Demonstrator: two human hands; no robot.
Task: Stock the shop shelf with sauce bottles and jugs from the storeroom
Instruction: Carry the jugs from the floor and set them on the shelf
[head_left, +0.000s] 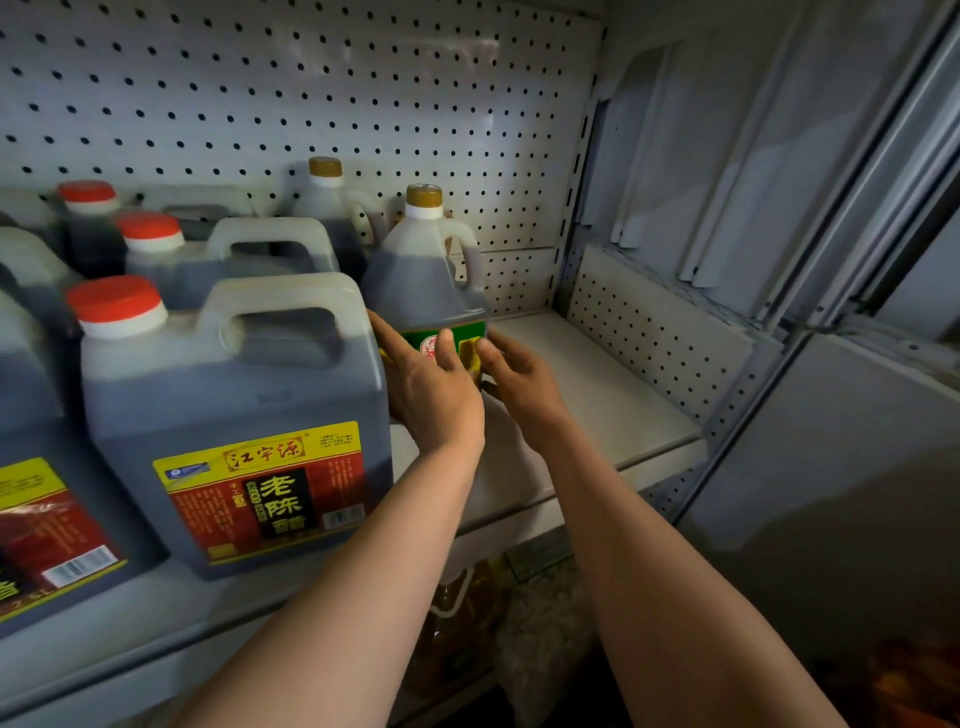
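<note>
2 bare forearms — no sleeves, no gloves, no rings — left hand (434, 395), right hand (519, 382).
</note>
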